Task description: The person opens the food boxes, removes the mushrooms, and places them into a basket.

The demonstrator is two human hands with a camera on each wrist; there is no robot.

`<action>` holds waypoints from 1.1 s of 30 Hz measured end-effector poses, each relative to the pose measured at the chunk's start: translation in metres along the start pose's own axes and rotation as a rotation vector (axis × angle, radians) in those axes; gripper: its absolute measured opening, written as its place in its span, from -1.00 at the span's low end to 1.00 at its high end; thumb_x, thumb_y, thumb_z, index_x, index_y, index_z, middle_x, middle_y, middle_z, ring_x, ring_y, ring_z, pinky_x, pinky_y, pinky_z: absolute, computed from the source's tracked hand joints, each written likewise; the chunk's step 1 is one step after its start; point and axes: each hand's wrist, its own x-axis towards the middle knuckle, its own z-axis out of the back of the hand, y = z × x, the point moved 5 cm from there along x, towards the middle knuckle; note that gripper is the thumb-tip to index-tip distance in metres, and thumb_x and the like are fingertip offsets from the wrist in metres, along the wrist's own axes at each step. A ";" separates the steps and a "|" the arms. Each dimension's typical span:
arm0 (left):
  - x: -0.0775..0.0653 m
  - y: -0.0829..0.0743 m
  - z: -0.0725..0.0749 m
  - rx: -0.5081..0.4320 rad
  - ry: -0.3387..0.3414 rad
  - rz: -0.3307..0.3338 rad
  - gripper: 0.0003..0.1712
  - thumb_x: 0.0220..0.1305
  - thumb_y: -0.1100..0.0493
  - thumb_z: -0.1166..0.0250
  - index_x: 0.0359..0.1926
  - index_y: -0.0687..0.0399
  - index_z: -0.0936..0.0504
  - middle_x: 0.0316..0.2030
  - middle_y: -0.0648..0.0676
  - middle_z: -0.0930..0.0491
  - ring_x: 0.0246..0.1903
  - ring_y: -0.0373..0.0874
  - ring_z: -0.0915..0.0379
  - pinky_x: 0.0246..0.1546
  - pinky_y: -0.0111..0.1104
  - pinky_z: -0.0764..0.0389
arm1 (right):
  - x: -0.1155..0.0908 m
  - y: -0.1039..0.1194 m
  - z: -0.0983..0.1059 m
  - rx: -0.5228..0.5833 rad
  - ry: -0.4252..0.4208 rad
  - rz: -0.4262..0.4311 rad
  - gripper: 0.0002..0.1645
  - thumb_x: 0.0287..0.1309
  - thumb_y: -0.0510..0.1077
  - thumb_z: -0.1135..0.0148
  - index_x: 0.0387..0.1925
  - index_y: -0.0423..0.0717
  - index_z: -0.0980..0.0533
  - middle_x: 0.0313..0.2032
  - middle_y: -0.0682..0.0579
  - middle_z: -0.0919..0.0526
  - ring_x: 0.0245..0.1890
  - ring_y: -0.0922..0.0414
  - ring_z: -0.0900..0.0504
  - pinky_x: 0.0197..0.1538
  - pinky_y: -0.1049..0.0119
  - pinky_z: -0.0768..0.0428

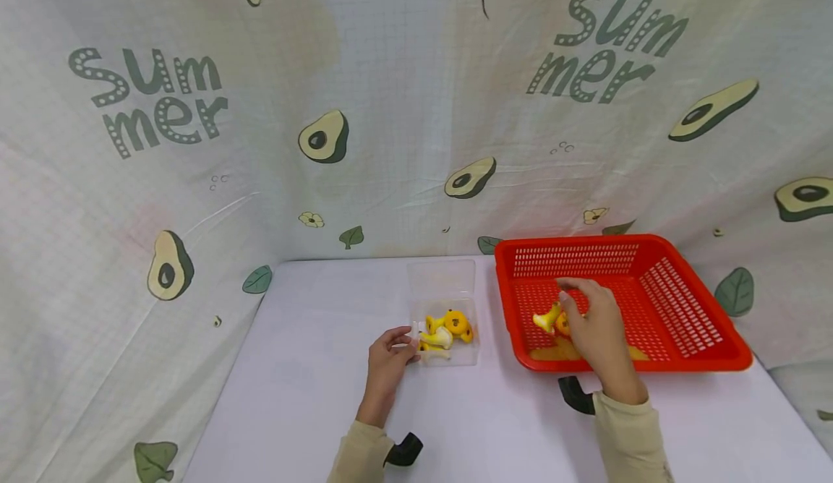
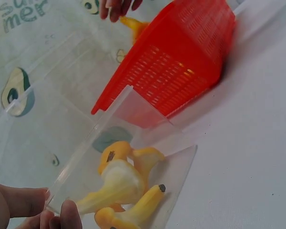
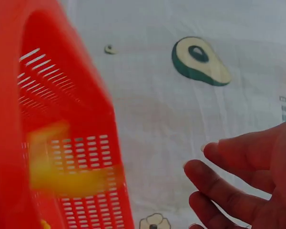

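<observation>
My left hand (image 1: pixel 387 364) is at the left side of a clear plastic box (image 1: pixel 465 355), thumb and fingers pinching its wall in the left wrist view. Inside lie several yellow-and-orange pieces (image 2: pixel 119 186), flared at one end with narrow stalks, some with dark marks. My right hand (image 1: pixel 597 327) hovers over the red basket (image 1: pixel 677 364), fingers bent loosely, nothing between thumb and fingertips in the right wrist view. Close by its fingertips in the head view is a yellow piece (image 1: pixel 545 320), with an orange one (image 1: pixel 562 324) beside it. A yellow piece (image 3: pixel 71 181) appears blurred against the basket.
The box's clear lid (image 1: pixel 442 277) stands open toward the back. More orange-yellow shapes (image 1: pixel 553 353) show at the basket's near side. A black wrist mount (image 1: pixel 405 450) juts from the left sleeve, another (image 1: pixel 575 395) from the right. A printed cloth (image 1: pixel 390 71) hangs behind the white table (image 1: pixel 306 367).
</observation>
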 end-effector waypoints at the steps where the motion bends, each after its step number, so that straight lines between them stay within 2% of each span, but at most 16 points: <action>1: 0.000 0.000 0.000 0.006 -0.001 0.005 -0.57 0.36 0.45 -0.36 0.21 0.48 -0.57 -0.14 0.17 -0.53 -0.33 -0.16 -0.50 -0.24 -0.38 -0.80 | 0.000 -0.001 -0.001 -0.016 0.013 0.004 -0.69 0.47 -0.36 -0.20 0.17 -0.36 -0.59 0.13 -0.39 -0.64 0.14 -0.33 -0.45 0.15 -0.33 -0.47; 5: 0.001 -0.001 0.000 0.015 -0.008 0.024 -0.56 0.35 0.45 -0.35 0.23 0.47 -0.56 -0.15 0.17 -0.52 -0.33 -0.16 -0.51 -0.24 -0.39 -0.80 | -0.004 0.004 -0.017 -0.034 0.082 0.044 -0.63 0.40 -0.37 -0.28 0.19 -0.35 -0.59 0.15 -0.38 -0.62 0.14 -0.34 -0.45 0.17 -0.35 -0.49; 10: 0.003 -0.003 -0.001 0.020 -0.011 0.033 -0.54 0.35 0.44 -0.36 0.24 0.49 -0.55 -0.17 0.16 -0.53 -0.33 -0.16 -0.53 -0.23 -0.38 -0.80 | -0.011 0.021 -0.050 -0.062 0.193 0.102 -0.63 0.34 -0.33 -0.37 0.16 -0.26 -0.64 0.16 -0.27 -0.65 0.18 -0.26 -0.48 0.25 -0.32 -0.52; 18: 0.001 -0.004 -0.002 0.018 -0.011 0.029 -0.54 0.36 0.41 -0.38 0.22 0.51 -0.54 -0.22 0.12 -0.55 -0.34 -0.14 -0.51 -0.26 -0.36 -0.81 | -0.025 0.041 -0.101 -0.100 0.308 0.246 -0.70 0.20 -0.35 -0.50 -0.01 -0.18 -0.72 0.00 -0.09 -0.74 0.07 -0.12 -0.60 0.19 -0.11 -0.55; 24: 0.003 -0.001 -0.001 0.025 0.000 0.009 -0.55 0.38 0.42 -0.37 0.23 0.53 -0.52 -0.20 0.15 -0.56 -0.36 -0.19 -0.50 -0.30 -0.40 -0.79 | -0.028 0.054 -0.126 -0.089 0.388 0.274 -0.71 0.18 -0.35 -0.52 -0.04 -0.20 -0.73 -0.04 -0.04 -0.75 0.06 -0.09 -0.60 0.21 -0.06 -0.57; 33: 0.000 -0.001 -0.002 -0.016 0.015 -0.016 -0.56 0.37 0.44 -0.36 0.21 0.53 -0.52 -0.22 0.13 -0.56 -0.36 -0.20 -0.52 -0.32 -0.45 -0.76 | -0.021 0.071 -0.156 -0.079 0.486 0.372 -0.70 0.13 -0.33 -0.55 -0.06 -0.22 -0.74 -0.08 -0.08 -0.77 0.00 -0.09 -0.61 0.26 -0.12 -0.52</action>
